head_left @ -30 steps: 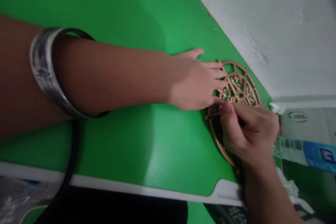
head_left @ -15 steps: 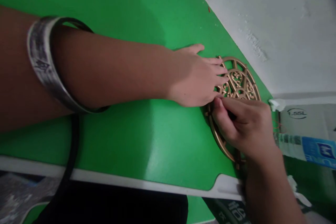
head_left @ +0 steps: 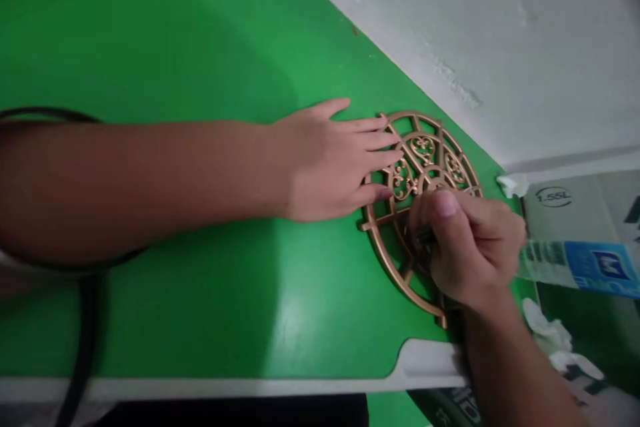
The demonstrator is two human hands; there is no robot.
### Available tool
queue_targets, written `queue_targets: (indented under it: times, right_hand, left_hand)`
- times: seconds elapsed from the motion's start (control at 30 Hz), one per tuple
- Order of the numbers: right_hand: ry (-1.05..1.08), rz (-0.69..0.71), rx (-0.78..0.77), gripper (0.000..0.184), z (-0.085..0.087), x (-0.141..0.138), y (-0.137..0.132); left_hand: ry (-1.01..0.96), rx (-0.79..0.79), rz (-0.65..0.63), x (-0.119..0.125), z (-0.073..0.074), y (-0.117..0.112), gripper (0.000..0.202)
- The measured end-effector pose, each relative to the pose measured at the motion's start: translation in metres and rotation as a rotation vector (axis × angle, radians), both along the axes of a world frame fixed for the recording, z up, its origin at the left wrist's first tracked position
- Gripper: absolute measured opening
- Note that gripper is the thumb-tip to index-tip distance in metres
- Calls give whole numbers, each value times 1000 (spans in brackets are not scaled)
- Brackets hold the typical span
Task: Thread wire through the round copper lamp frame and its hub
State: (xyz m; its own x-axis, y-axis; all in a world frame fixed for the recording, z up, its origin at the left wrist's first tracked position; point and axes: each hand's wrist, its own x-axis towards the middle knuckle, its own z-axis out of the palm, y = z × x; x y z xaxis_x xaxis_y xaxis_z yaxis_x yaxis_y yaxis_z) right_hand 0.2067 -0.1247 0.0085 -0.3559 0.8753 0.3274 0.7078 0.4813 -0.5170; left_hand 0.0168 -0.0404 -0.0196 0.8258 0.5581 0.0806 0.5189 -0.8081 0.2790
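A round gold filigree ornament [head_left: 423, 147] lies flat on the green table top [head_left: 225, 280], close to its right end. My left hand [head_left: 333, 163] lies flat with its fingers stretched over the ornament's left part, pressing it down. My right hand [head_left: 470, 247] is closed in a pinch over the ornament's lower right part, gripping a small dark thing I cannot make out. The hand hides that part of the ornament.
A white wall [head_left: 475, 33] runs along the table's far edge. A plastic water bottle with a blue label [head_left: 585, 267] lies at the right, beside a carton marked 1.55L [head_left: 575, 207]. Crumpled white tissue [head_left: 555, 340] sits below it. A black cable [head_left: 83, 320] crosses the near left.
The view has swung left and the ornament now sits nearer the middle. My right hand slid down over the ornament's lower right. My left hand stays flat on it.
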Motion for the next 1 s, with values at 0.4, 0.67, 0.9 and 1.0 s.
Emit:
queue_targets:
  times: [0.4, 0.67, 0.9, 1.0]
  right_hand:
    - [-29, 70, -283, 25, 36, 11, -1]
    - [55, 108, -230, 12, 20, 18, -1]
    - [18, 135, -174, 10, 8, 20, -3]
    - [88, 126, -179, 12, 3, 18, -3]
  left_hand:
    - [-47, -2, -39, -7, -3, 4, 64]
    - [-55, -49, -38, -9, -1, 6, 66]
    - [-63, -48, -52, -12, -2, 5, 66]
    - [-70, -47, -61, -12, -2, 4, 67]
